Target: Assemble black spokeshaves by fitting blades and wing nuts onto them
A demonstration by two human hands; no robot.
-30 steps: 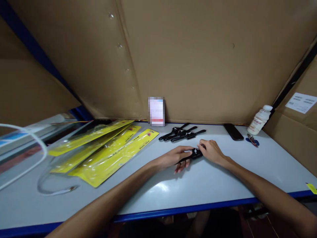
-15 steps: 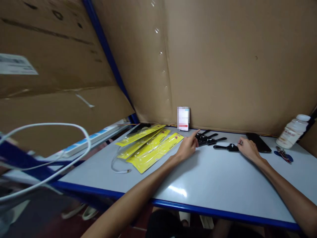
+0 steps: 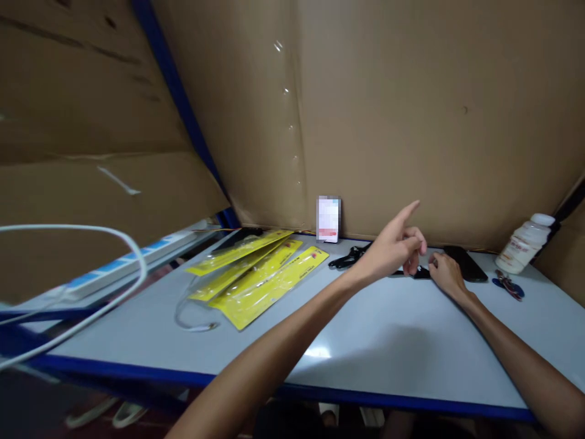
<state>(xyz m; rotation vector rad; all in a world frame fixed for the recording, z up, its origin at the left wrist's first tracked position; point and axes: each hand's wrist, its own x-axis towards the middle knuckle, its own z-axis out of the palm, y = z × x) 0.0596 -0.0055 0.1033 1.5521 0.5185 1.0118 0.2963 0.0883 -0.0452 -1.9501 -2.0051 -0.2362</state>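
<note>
My left hand point(image 3: 400, 247) is raised above the table, its index finger stretched out and the other fingers loosely bent, holding nothing. It partly covers a flat black item with a slim handle point(image 3: 421, 272). At the right end of that item, my right hand point(image 3: 446, 274) rests low on the table with its fingers curled on it; the fingertips are partly hidden. Left of my raised hand, more black handled items point(image 3: 347, 258) lie in a group, some behind my wrist. I cannot make out their exact kind.
Several yellow packages point(image 3: 269, 286) lie at left beside a clear cable point(image 3: 183, 317). A lit phone point(image 3: 328, 219) leans on the cardboard wall point(image 3: 388, 122). At right are a dark flat device point(image 3: 468, 265), a white bottle point(image 3: 523, 244) and keys point(image 3: 507, 283). A power strip point(image 3: 132, 262) runs along the left.
My left hand has moved right and up, from the group of black items to over the single one near my right hand. My right hand stays at that item. The view has shifted slightly.
</note>
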